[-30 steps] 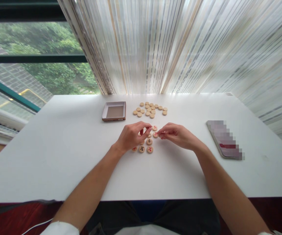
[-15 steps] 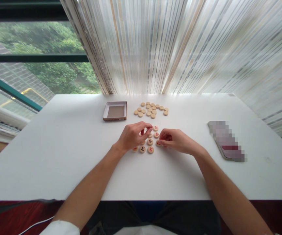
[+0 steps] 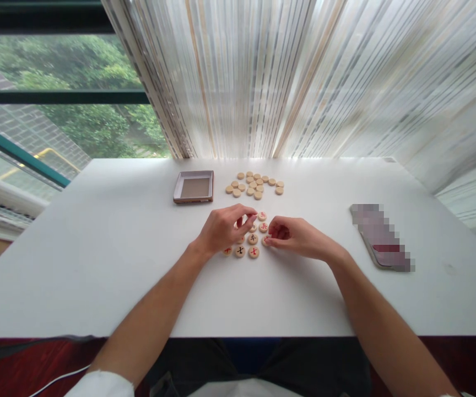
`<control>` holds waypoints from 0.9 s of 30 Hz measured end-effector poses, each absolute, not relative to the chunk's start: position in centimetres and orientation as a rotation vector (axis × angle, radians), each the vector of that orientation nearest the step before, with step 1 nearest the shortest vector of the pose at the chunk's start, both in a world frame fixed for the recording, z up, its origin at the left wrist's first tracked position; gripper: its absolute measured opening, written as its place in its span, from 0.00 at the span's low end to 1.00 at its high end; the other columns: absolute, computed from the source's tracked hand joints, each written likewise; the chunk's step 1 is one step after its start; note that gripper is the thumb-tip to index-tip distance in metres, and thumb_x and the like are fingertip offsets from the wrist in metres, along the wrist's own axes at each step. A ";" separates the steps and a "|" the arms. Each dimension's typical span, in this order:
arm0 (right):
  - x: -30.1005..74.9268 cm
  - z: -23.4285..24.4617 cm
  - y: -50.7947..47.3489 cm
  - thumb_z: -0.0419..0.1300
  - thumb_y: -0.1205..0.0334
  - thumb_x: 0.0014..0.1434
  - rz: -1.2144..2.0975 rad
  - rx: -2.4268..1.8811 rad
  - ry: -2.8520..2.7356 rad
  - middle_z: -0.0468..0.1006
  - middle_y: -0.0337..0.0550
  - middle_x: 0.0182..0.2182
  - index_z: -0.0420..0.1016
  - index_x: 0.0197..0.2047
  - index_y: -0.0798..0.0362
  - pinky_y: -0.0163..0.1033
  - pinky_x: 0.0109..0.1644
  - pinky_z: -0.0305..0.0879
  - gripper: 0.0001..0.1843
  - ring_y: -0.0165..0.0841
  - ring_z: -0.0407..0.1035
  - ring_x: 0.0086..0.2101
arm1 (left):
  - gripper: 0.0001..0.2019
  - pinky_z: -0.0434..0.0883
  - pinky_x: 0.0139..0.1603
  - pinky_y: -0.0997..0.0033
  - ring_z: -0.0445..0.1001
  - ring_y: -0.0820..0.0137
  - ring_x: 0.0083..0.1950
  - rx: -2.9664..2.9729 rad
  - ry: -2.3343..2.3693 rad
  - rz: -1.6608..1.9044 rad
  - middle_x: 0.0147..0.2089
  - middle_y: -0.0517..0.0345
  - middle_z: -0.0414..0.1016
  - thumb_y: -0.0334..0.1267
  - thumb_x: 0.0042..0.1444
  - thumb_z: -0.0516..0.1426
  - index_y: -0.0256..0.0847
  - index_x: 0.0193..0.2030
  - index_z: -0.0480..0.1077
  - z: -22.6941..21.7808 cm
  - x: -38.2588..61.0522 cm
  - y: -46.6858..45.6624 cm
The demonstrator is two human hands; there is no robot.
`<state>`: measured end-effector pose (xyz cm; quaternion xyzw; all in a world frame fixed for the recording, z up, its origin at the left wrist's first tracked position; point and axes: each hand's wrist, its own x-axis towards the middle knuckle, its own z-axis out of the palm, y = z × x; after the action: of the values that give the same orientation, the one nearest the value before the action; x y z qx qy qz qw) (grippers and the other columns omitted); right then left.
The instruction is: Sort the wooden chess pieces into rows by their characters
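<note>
Several round wooden discs with red or black characters lie face up in rows at the middle of the white table. My left hand rests over the left part of these rows, fingers curled, fingertips touching a disc. My right hand lies just right of them, thumb and forefinger pinched on a red-marked disc at the table surface. Farther back lies a loose cluster of blank-faced discs.
A shallow open box with a brown bottom sits left of the blank discs. A flat blurred-out object lies at the right side of the table. Striped curtains hang behind the far edge, with a window at the left.
My right hand has drawn back toward me and lowered a red-marked disc to the right end of a nearer row. My left hand has hardly moved.
</note>
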<state>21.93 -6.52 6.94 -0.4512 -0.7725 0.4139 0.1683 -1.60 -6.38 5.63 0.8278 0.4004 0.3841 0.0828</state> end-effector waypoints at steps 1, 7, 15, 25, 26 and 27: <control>22.0 7.0 -6.5 0.64 0.52 0.57 1.173 -1.272 -2.211 0.77 0.37 0.27 0.74 0.36 0.49 0.35 0.31 0.65 0.11 0.31 0.69 0.28 | 0.07 0.69 0.33 0.75 0.71 0.76 0.28 2.473 1.195 1.152 0.38 0.59 0.81 0.38 0.65 0.56 0.41 0.43 0.75 5.6 -1.6 -6.4; 21.8 6.8 -6.6 0.64 0.52 0.57 1.156 -1.230 -2.260 0.75 0.36 0.25 0.77 0.39 0.49 0.35 0.29 0.64 0.11 0.30 0.66 0.26 | 0.08 0.69 0.33 0.75 0.71 0.76 0.28 2.484 1.191 1.164 0.37 0.59 0.81 0.38 0.65 0.55 0.41 0.42 0.76 5.5 -1.7 -6.3; 21.5 6.8 -6.7 0.62 0.53 0.58 1.110 -1.227 -2.271 0.73 0.35 0.24 0.77 0.38 0.49 0.35 0.28 0.62 0.09 0.30 0.64 0.25 | 0.08 0.69 0.34 0.75 0.71 0.76 0.29 2.474 1.194 1.145 0.38 0.59 0.81 0.39 0.65 0.55 0.42 0.43 0.76 5.4 -1.7 -6.3; 21.5 6.8 -6.8 0.62 0.53 0.59 1.096 -1.217 -2.272 0.72 0.35 0.24 0.76 0.38 0.48 0.35 0.28 0.62 0.09 0.30 0.64 0.25 | 0.08 0.69 0.33 0.75 0.71 0.76 0.28 2.482 1.200 1.137 0.38 0.59 0.81 0.39 0.66 0.55 0.42 0.42 0.75 5.4 -1.8 -6.3; 21.5 6.8 -6.8 0.62 0.53 0.59 1.095 -1.215 -2.278 0.72 0.35 0.24 0.76 0.38 0.48 0.35 0.28 0.62 0.09 0.30 0.64 0.25 | 0.08 0.69 0.33 0.75 0.71 0.76 0.28 2.483 1.202 1.138 0.38 0.59 0.81 0.38 0.66 0.55 0.42 0.42 0.75 5.4 -1.8 -6.3; 21.5 6.9 -6.8 0.62 0.53 0.59 1.092 -1.214 -2.281 0.73 0.35 0.24 0.76 0.39 0.48 0.35 0.28 0.63 0.09 0.30 0.64 0.25 | 0.08 0.69 0.34 0.75 0.71 0.76 0.29 2.482 1.204 1.140 0.38 0.60 0.81 0.38 0.66 0.55 0.42 0.42 0.75 5.4 -1.8 -6.3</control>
<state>21.53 -6.78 6.86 -0.4266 -0.8017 0.3838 0.1675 -1.81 -6.26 5.38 0.8290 0.4021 0.3808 0.0782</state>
